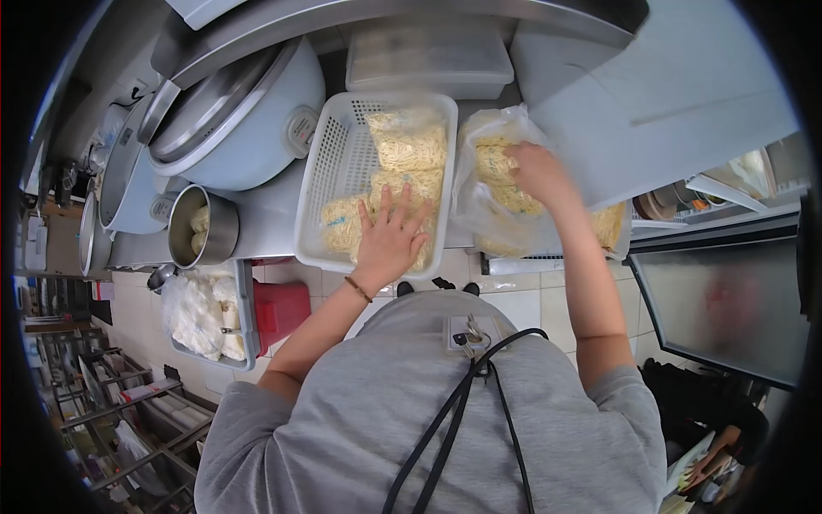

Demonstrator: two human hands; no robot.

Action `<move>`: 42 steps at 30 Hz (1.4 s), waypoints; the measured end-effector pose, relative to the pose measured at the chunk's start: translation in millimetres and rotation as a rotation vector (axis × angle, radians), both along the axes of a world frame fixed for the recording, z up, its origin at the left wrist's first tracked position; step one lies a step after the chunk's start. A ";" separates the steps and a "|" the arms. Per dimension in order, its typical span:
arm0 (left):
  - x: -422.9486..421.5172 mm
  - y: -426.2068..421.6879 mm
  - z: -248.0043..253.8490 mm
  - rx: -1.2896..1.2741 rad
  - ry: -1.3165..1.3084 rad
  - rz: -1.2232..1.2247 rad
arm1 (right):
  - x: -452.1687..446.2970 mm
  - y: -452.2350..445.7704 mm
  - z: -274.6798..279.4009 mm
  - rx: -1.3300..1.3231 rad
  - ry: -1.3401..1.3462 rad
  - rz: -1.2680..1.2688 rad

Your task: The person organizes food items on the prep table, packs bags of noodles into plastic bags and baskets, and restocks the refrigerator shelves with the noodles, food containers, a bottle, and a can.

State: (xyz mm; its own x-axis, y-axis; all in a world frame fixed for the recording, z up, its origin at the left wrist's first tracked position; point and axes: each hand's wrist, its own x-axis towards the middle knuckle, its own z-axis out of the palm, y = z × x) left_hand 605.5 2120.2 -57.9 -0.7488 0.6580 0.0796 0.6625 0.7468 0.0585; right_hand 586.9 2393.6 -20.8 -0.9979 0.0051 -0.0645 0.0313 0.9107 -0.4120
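Observation:
A white perforated plastic basket (310, 193) stands on the counter in front of me, with several clear packs of yellow noodles (413, 141) along its right side and near end. My left hand (394, 238) lies on the near packs, fingers spread. Right of the basket is a translucent plastic bag (476, 224), opened at the top, with noodle packs in it. My right hand (539, 176) reaches into this bag, its fingers curled over the edge of a noodle pack (494, 163). The fingertips are partly hidden.
Large lidded cookers (235, 128) and a steel pot (205, 227) stand left. Behind the basket sits a lidded translucent box (428, 64). Below left are a grey crate (248, 321) of bagged goods and a red bin (281, 313). An open fridge door (728, 300) and another person (728, 428) are right.

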 end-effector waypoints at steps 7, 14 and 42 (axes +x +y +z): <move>-16.5 -15.9 5.1 0.100 -0.259 -0.066 | -21.6 4.8 -60.4 0.421 0.297 -0.049; -42.1 -31.3 45.2 0.814 -0.620 0.079 | 14.3 15.1 88.2 -0.208 0.086 -0.193; 16.9 -28.6 4.4 0.341 -0.453 0.101 | -61.6 -96.9 -31.0 -0.378 -0.128 0.085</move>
